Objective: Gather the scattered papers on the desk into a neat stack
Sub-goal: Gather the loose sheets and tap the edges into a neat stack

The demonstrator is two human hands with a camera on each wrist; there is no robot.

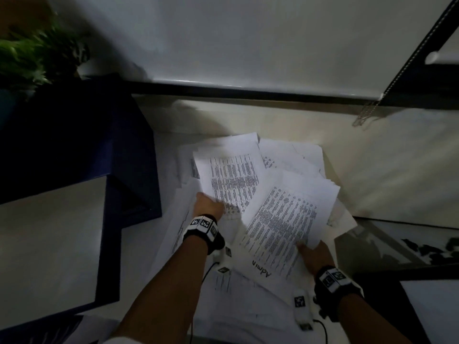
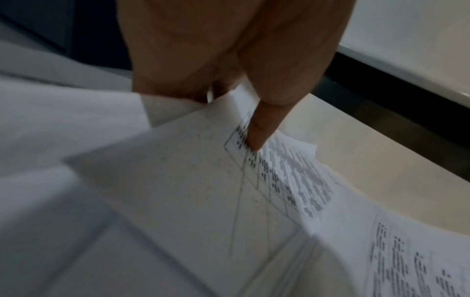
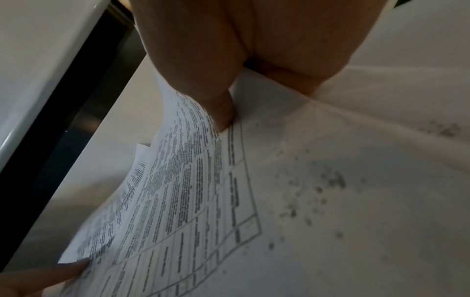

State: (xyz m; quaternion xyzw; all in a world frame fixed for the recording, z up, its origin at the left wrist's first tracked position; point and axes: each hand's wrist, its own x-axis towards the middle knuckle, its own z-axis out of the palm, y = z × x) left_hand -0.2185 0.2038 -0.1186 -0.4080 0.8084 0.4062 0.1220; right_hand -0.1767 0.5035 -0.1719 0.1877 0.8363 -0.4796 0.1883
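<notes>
Several printed white papers (image 1: 293, 157) lie overlapping in a loose heap on the pale desk (image 1: 385, 170). My left hand (image 1: 211, 202) pinches the near edge of a printed sheet (image 1: 231, 175) raised over the heap's left side. In the left wrist view the thumb (image 2: 257, 128) lies on top of that sheet (image 2: 178, 180), with the fingers under it. My right hand (image 1: 306, 245) grips a second printed sheet (image 1: 285, 219) with "Admin" handwritten on it. The right wrist view shows my thumb (image 3: 221, 112) pressing on its table print (image 3: 203, 191).
A dark blue box (image 1: 99, 145) stands at the left, with a plant (image 1: 37, 53) behind it and a white panel (image 1: 49, 244) in front. A blind chain (image 1: 367, 115) hangs at the right. Small white tagged devices (image 1: 300, 304) with cables lie on the near papers.
</notes>
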